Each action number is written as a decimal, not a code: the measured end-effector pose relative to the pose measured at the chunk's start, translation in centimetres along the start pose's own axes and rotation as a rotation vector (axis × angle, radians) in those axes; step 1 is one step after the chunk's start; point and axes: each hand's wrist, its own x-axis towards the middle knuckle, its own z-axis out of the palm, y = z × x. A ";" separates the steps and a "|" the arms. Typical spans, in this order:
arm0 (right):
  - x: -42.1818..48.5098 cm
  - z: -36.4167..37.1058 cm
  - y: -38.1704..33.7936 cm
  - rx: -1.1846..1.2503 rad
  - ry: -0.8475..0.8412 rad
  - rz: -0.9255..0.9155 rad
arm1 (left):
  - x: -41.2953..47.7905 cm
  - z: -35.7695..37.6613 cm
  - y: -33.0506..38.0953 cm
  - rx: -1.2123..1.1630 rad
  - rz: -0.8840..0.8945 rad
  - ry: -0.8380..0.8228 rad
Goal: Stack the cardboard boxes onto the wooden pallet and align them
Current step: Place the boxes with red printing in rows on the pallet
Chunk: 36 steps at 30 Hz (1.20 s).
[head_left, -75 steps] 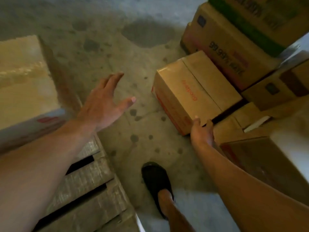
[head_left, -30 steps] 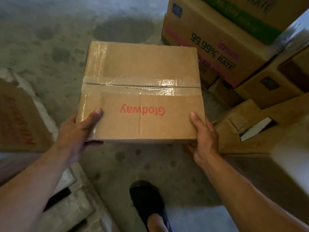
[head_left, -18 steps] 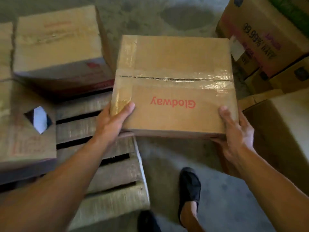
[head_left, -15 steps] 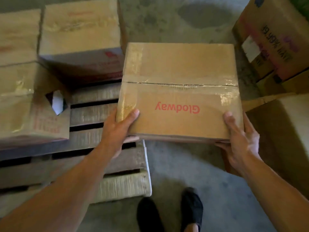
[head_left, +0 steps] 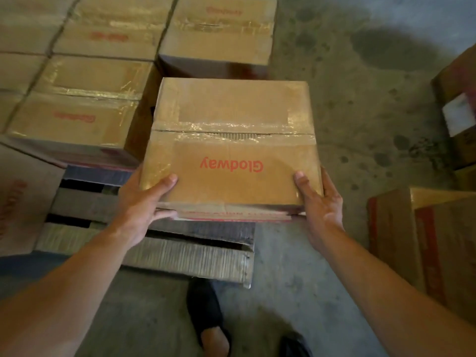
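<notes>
I held the Glodway box (head_left: 231,140) in both hands over the near right corner of the wooden pallet (head_left: 180,256).

My left hand (head_left: 144,202) gripped the box's near left corner, thumb (head_left: 164,184) laid on the top face and fingers curled along the lower edge. My right hand (head_left: 322,204) gripped the near right corner, thumb on top and fingers wrapped along the side. The box sat between my palms, its taped seam running across and its red lettering upside down to me. It lay just beside a taped box (head_left: 85,106) to its left and another (head_left: 219,34) beyond it, both on the pallet. I could not tell whether its base touched the slats. My black shoe (head_left: 206,310) stood on the stained concrete floor (head_left: 360,99), with a red-edged carton (head_left: 438,240) to my right.
</notes>
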 end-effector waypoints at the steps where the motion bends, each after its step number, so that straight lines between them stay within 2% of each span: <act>1: 0.6 1.5 0.3 0.001 -0.008 0.001 | 1.1 -0.8 0.3 0.005 0.004 0.012; 10: 5.2 11.6 3.5 0.073 0.103 0.055 | 13.8 -3.8 2.3 0.060 0.076 0.009; 13: 6.5 13.7 4.7 0.043 0.131 0.053 | 16.8 -3.7 1.1 0.044 0.071 0.124; 16: 6.9 14.9 5.7 0.031 0.141 0.048 | 17.9 -3.5 -0.7 0.063 0.150 0.251; 20: 7.4 15.5 5.5 0.024 0.187 -0.001 | 17.9 -2.0 -2.3 0.255 0.243 0.527; 23: 8.9 15.4 4.7 -0.002 0.217 -0.012 | 18.4 -0.4 -2.3 0.144 0.135 0.657; 26: 9.6 15.2 4.1 -0.029 0.223 -0.005 | 18.8 0.7 -1.4 -0.007 -0.051 0.773; 30: 9.2 15.4 3.7 -0.038 0.219 0.006 | 19.3 0.1 -1.5 -0.140 -0.264 0.797; 33: 9.2 15.4 3.4 -0.027 0.217 0.005 | 19.5 -0.7 -2.1 -0.205 -0.165 0.704; 36: 9.2 15.9 3.5 -0.042 0.211 -0.006 | 20.0 -1.2 -2.6 -0.239 -0.144 0.693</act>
